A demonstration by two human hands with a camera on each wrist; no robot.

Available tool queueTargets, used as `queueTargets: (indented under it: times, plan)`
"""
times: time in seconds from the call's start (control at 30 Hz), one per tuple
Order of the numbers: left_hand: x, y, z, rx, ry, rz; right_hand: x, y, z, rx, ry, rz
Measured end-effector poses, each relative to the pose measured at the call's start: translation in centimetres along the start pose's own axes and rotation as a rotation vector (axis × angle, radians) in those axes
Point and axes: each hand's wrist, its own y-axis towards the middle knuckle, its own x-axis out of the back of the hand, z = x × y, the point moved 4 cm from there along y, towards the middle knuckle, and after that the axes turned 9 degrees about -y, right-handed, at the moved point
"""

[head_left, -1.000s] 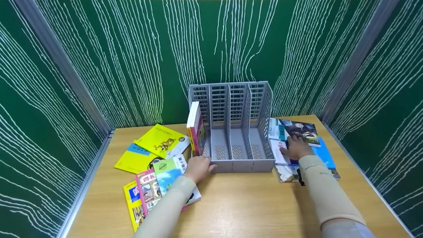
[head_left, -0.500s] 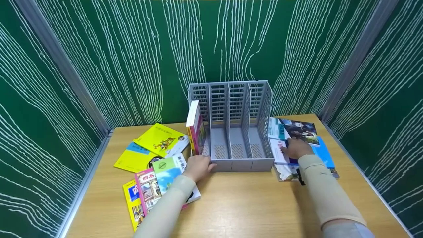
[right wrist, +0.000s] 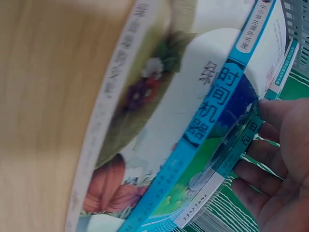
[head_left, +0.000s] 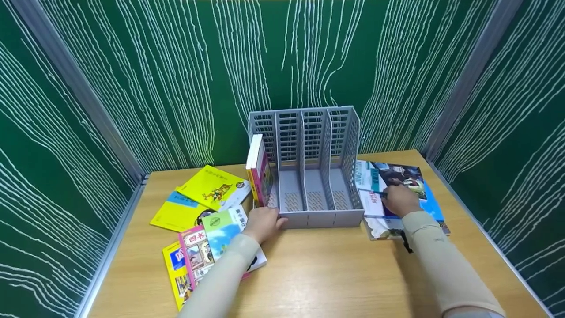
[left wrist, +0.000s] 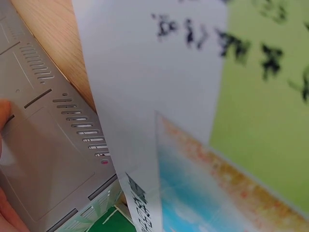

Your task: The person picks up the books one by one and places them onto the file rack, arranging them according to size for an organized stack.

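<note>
A grey four-slot desk file organizer [head_left: 321, 219] stands mid-table, with upright books [head_left: 259, 170] in its leftmost slot. My left hand [head_left: 263, 224] grips its front left corner; in the left wrist view, fingers [left wrist: 4, 112] show against its grey panel. At the right, my right hand [head_left: 401, 201] holds the edge of the top book [head_left: 402, 176], which has a dark picture cover and a teal band. In the right wrist view, fingertips [right wrist: 263, 128] meet that book's teal spine [right wrist: 248, 135], above a blue-spined book [right wrist: 212, 106] and a white-spined one [right wrist: 104, 106].
On the left lie two yellow books [head_left: 214, 187], a green and blue book [head_left: 225, 229], a pink-bordered book [head_left: 197, 251] and another yellow one [head_left: 173, 274]. A blue book [head_left: 432, 205] pokes out of the right pile. Green walls with white lines surround the wooden table [head_left: 322, 274].
The right hand has shifted slightly right, and the top book's near edge has lifted from the pile. The left hand stays at the organizer's corner. The head view has shifted a little.
</note>
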Motion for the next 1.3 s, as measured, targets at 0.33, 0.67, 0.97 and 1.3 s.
queueTargets:
  times: [0.33,0.67,0.97,1.3]
  plan:
    - [-0.1,-0.1,0.0,-0.016,0.028,-0.026,0.3,-2.0,0.3,0.020,-0.107,-0.036]
    - [0.2,-0.1,0.1,-0.006,0.017,-0.017,1.5,-1.6,0.9,0.045,-0.016,0.080]
    - [0.2,-0.1,-0.1,-0.029,0.018,-0.032,0.8,0.1,1.3,0.023,0.121,0.150]
    - [0.3,0.1,-0.2,0.011,0.004,0.018,0.0,1.0,2.0,0.040,0.129,0.138]
